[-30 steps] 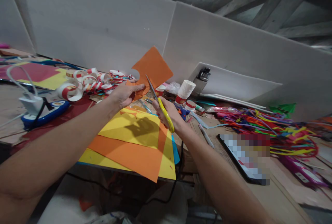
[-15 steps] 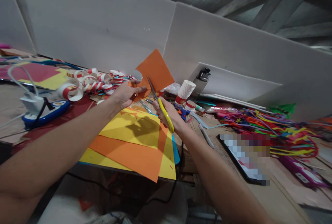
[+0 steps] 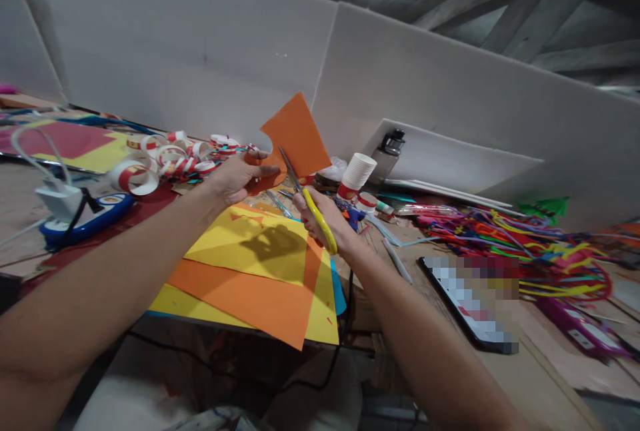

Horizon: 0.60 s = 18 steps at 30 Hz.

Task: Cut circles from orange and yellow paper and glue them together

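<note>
Pinched by its lower left part, a sheet of orange paper (image 3: 299,132) is in my left hand (image 3: 235,176), held up above the table. A curved notch is cut into its left edge. My right hand (image 3: 323,213) is closed around the yellow handles of a pair of scissors (image 3: 321,221). The blades point up and left and lie at the orange paper, close to my left fingers. Below both hands, yellow sheets (image 3: 220,239) and an orange sheet (image 3: 245,298) lie stacked, with the hands' shadow and small orange scraps on top.
Red-and-white cut paper rings (image 3: 170,154) lie at the left, beside a blue power strip (image 3: 87,221). Stacked paper cups (image 3: 357,174) and a bottle (image 3: 387,156) stand behind my right hand. A phone (image 3: 467,304) and colourful pipe cleaners (image 3: 540,244) lie at the right.
The orange paper has tilted slightly and shifted a little to the left with my left hand. The scissors' blades have moved slightly left; both grips are the same.
</note>
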### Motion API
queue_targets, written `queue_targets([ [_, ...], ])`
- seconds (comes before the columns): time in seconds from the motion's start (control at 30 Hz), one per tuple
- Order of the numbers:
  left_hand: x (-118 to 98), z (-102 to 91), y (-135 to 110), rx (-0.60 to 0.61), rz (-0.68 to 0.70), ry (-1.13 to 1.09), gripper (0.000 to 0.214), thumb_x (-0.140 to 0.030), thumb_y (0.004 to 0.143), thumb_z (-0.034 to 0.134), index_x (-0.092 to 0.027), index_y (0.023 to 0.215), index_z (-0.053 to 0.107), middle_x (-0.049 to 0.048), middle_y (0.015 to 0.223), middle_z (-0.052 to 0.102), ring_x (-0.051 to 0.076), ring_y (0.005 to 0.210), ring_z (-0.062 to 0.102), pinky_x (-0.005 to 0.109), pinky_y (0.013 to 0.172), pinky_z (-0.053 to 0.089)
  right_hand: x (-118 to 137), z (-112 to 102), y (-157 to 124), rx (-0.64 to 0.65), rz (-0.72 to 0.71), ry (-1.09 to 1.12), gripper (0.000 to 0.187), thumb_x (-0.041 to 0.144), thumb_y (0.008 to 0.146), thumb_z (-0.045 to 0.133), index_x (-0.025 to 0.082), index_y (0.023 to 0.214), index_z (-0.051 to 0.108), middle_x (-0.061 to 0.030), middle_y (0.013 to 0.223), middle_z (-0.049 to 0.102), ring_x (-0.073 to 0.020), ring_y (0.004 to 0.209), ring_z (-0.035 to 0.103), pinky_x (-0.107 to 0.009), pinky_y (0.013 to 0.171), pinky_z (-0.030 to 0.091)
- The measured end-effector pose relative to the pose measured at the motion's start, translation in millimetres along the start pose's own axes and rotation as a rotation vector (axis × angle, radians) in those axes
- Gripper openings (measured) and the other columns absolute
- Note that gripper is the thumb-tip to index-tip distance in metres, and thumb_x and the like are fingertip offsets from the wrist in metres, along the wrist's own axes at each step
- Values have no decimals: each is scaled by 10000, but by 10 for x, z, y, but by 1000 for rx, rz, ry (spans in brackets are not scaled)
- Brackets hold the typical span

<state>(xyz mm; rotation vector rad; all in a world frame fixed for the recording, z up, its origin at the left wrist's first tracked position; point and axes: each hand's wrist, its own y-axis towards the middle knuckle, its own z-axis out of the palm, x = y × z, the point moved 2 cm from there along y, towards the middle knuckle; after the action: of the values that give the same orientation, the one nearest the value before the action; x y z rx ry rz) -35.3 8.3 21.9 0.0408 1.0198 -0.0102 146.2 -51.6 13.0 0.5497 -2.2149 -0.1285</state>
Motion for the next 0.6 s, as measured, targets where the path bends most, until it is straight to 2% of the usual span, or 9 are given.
queue_targets([
  [0.13,-18,-21,13,-48,-32,54,335,99,695,731,-175,819,585,-24,694,653,135,701,649,300,747,550,15,-10,-8,4,10,7,457,648,923,458,222,759,428,21,677,455,-120,627,432,-245,563,387],
  [0.3,-48,-16,-3,-18,-45,52,332,105,691,730,-171,793,575,-9,732,686,138,741,651,296,768,549,26,-25,-12,32,9,6,440,637,928,463,222,784,460,14,705,480,-130,667,463,-255,608,411],
  [0.43,-48,-32,0,13,-50,68,342,97,679,748,-177,788,575,-17,710,682,138,724,648,305,764,551,38,-24,-10,24,-27,-29,432,623,928,474,214,793,499,-14,806,572,-151,768,529,-280,707,445],
  [0.5,-30,-69,48,31,-48,64,342,94,672,753,-178,780,576,-17,700,681,139,717,651,302,749,552,31,-16,-6,9,-64,-59,419,603,925,498,202,810,543,-35,895,623,-166,849,558,-292,771,449],
  [0.6,6,-194,210,15,-59,41,325,107,695,709,-176,793,581,-2,718,707,148,747,669,308,754,563,-23,-10,10,17,-43,-124,413,580,921,521,180,860,603,-47,931,652,-171,843,573,-288,754,437],
])
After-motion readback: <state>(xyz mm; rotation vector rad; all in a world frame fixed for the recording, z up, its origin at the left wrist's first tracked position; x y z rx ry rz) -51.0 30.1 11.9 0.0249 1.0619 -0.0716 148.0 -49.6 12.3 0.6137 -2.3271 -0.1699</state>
